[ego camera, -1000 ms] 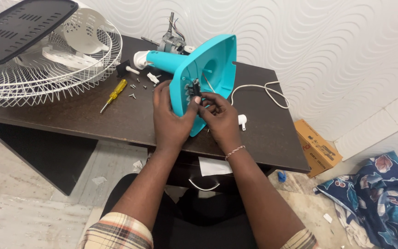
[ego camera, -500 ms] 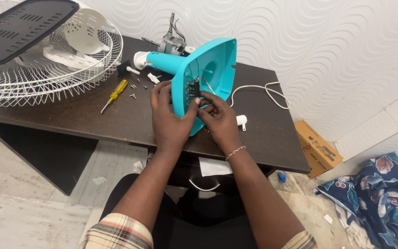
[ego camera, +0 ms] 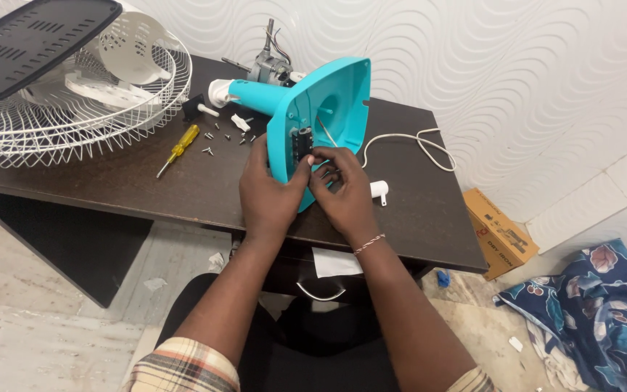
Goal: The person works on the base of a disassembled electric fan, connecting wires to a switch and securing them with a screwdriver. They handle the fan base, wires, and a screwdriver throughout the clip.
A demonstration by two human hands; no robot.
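Observation:
A turquoise fan base [ego camera: 328, 109] lies on its side on the dark wooden table [ego camera: 110, 189], its hollow underside facing me. My left hand [ego camera: 266, 192] grips the base's near edge, thumb pressed by a small black part [ego camera: 301, 142] inside. My right hand [ego camera: 342, 192] pinches at the wires and the black part in the hollow. The base's turquoise neck [ego camera: 252, 93] runs back to a bare motor [ego camera: 270, 69] with coloured wires.
A white wire fan guard [ego camera: 59, 123] with a white blade and a black tray [ego camera: 34, 43] on it fills the table's left. A yellow screwdriver [ego camera: 178, 149] and several loose screws [ego camera: 215, 138] lie nearby. A white cord [ego camera: 415, 141] and plug [ego camera: 379, 190] lie right. On the floor are a cardboard box [ego camera: 498, 232] and flowered cloth [ego camera: 596, 305].
Both hands have stayed on the base, with only the fingers shifting slightly around the black part. The base has tilted a little more upright.

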